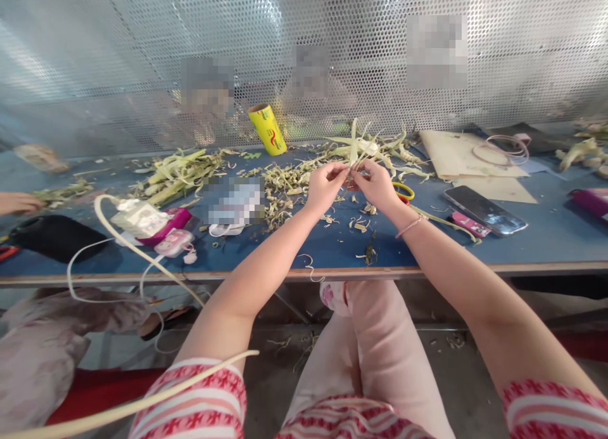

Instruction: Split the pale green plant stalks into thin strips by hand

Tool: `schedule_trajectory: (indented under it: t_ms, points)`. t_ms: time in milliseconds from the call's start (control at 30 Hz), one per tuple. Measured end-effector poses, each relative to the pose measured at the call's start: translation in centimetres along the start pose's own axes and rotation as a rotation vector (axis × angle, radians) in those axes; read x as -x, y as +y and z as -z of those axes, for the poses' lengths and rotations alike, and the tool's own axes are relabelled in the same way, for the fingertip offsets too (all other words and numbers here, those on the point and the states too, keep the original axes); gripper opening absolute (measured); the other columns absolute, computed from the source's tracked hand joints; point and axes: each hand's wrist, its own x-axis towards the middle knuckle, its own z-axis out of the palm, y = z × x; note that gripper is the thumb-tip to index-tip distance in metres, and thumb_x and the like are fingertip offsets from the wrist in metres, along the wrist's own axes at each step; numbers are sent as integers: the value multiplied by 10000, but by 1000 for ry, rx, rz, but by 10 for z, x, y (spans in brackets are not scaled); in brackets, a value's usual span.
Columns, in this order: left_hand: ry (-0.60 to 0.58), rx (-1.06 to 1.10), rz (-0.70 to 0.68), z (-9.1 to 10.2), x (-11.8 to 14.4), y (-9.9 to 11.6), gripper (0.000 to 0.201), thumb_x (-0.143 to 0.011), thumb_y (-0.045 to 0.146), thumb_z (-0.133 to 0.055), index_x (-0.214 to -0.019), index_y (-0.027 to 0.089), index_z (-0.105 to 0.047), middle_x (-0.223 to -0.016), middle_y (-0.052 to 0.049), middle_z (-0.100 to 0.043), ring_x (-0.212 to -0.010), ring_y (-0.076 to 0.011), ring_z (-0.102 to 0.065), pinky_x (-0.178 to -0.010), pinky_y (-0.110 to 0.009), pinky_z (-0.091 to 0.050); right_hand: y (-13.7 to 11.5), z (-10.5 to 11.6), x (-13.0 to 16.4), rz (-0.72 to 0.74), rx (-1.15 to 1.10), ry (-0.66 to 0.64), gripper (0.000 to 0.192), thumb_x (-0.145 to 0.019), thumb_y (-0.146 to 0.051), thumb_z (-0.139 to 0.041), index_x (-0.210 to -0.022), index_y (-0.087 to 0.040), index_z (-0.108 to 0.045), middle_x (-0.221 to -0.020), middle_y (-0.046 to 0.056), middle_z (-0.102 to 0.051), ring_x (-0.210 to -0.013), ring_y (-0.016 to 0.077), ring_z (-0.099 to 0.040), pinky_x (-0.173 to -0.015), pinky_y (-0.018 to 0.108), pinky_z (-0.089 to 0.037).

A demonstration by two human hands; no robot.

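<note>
My left hand [329, 187] and my right hand [377, 187] meet above the blue table, fingertips nearly touching. Both are closed in a pinch on a pale green husk-like plant strip [353, 149], whose long ends stick up above the fingers. The exact grip is too small to make out. Behind them lies a loose heap of similar dried strips [380, 149]. Partly hidden by my right hand are scissors with yellow and red handles [403, 190]. Crumbled plant scraps [285, 189] lie to the left of my left hand, and smaller bits are scattered below both hands.
A yellow cardboard tube [268, 130] stands near the perforated metal screen [361, 21]. A bundle of stalks [178, 173] and a magenta box [173, 225] lie left. At right are a phone [487, 209] and brown paper [468, 155]. Another person's hand [19, 203] shows far left.
</note>
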Motion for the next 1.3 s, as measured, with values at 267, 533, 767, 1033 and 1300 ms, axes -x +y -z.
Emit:
schedule_trajectory:
  t_ms: [267, 533, 767, 1033, 1300]
  points:
    - [45, -106, -12, -1, 1, 5, 61, -767, 139, -577, -780, 172, -628, -719, -18, -688, -612, -110, -614, -603, -256, -499, -3, -2, 2, -14, 2, 33, 201, -731, -348, -697, -747, -199, -563, -690, 15, -650, -667, 190, -687, -646, 370, -619]
    - [49, -38, -1, -4, 0, 1, 57, -766, 119, -565, -759, 172, -586, -689, -6, -635, -596, -93, -578, -620, -255, -487, 1, -2, -1, -12, -53, 32, 210, -734, -354, -696, -720, -208, -546, -727, 16, -632, -744, 199, -692, -640, 370, -622]
    - [42, -58, -24, -5, 0, 2, 61, -773, 115, -552, -755, 173, -561, -684, 3, -614, -605, -86, -560, -619, -240, -471, 3, -2, -3, -12, -52, 42, 230, -743, -371, -687, -707, -211, -526, -707, 13, -616, -725, 188, -684, -622, 354, -618]
    - [36, -46, -3, -4, 0, 4, 77, -786, 102, -526, -774, 176, -546, -711, 0, -610, -633, -90, -562, -660, -254, -477, 1, -1, -5, -51, -74, 56, 222, -766, -323, -668, -682, -213, -494, -679, 12, -615, -711, 188, -683, -625, 358, -608]
    - [30, 64, 11, -7, -3, -10, 78, -824, 154, -514, -760, 192, -491, -685, 7, -574, -654, -100, -573, -695, -278, -498, -1, 1, -6, -85, -100, 67, 171, -794, -294, -637, -722, -216, -502, -702, 13, -630, -698, 180, -679, -622, 345, -590]
